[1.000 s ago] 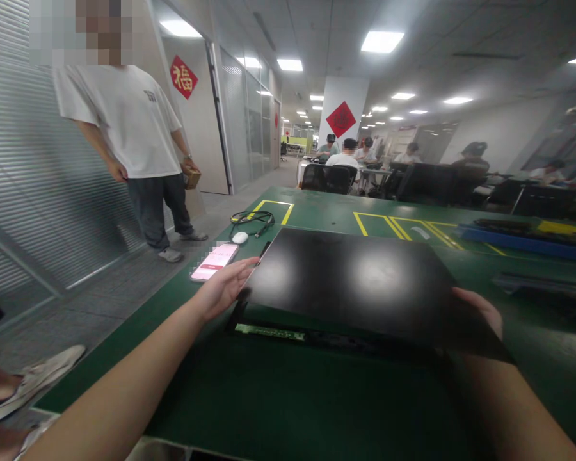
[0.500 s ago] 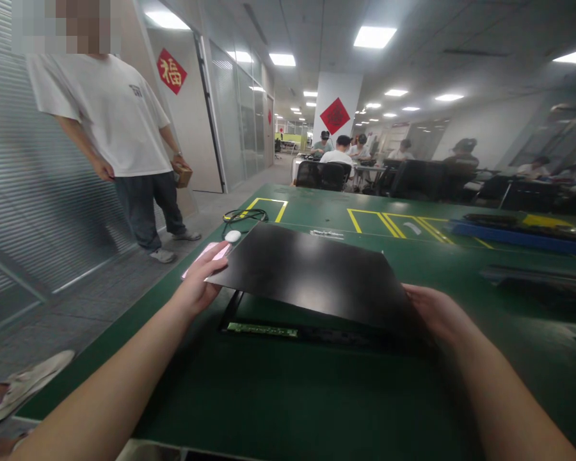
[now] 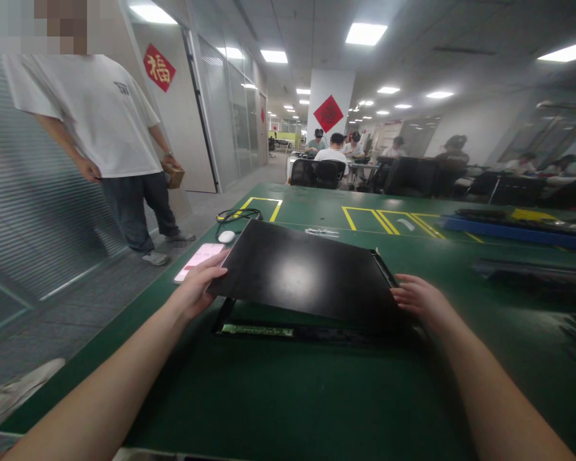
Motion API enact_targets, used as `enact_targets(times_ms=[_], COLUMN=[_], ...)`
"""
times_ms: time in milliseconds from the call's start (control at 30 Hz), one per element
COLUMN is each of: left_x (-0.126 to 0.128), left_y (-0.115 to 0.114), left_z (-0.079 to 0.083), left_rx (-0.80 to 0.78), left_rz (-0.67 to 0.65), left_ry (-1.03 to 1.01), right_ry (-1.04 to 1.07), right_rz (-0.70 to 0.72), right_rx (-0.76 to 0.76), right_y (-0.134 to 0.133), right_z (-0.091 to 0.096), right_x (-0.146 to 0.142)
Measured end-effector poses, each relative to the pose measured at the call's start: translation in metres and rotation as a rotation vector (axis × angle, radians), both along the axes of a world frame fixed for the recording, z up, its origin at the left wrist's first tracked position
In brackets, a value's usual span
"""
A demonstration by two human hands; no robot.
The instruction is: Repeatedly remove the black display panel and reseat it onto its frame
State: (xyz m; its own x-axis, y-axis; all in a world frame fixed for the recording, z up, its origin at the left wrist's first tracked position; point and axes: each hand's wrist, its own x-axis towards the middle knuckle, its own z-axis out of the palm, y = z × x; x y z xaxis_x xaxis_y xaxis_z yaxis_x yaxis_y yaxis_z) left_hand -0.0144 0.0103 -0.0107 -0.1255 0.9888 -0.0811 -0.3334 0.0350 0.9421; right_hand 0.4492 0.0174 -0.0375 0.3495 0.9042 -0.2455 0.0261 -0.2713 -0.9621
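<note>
My left hand (image 3: 199, 285) is closed on the left edge of a thin, black, glossy screen panel (image 3: 288, 269), its thumb on top. The panel lies tilted, its left side raised higher than its right. At the right edge, my right hand (image 3: 420, 301) holds the panel with its fingertips, some of them hidden. Under the panel is a dark frame (image 3: 326, 335), resting on the green table (image 3: 288, 397). A green circuit strip (image 3: 256, 330) shows along the frame's near side, and part of its right rail (image 3: 384, 267) shows beyond the panel.
Beyond my left hand lie a lit phone (image 3: 199, 259), a white mouse-like object (image 3: 226, 237) and a coiled black cable (image 3: 237, 215). A blue tray (image 3: 518, 232) and dark parts (image 3: 532, 275) sit at right. A person (image 3: 100, 128) stands left of the table.
The panel has shifted slightly, and more of the frame's right rail now shows. My left hand has come a little nearer, uncovering more of the phone. The whole view has swung slightly right.
</note>
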Motion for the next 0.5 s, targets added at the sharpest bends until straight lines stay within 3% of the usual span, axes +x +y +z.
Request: enact_targets(times_ms=[233,500], left_x=[0.0,0.007], left_y=[0.003,0.001], left_z=[-0.009,-0.014], left_rx=[-0.057,-0.041], left_rz=[-0.069,-0.112], left_ry=[-0.031,-0.005], right_ry=[-0.173,-0.198], right_rz=[-0.02,-0.088], right_rx=[0.031,0.065], right_y=[0.004,0.005], right_z=[-0.009,-0.011], right_x=[0.008,0.012])
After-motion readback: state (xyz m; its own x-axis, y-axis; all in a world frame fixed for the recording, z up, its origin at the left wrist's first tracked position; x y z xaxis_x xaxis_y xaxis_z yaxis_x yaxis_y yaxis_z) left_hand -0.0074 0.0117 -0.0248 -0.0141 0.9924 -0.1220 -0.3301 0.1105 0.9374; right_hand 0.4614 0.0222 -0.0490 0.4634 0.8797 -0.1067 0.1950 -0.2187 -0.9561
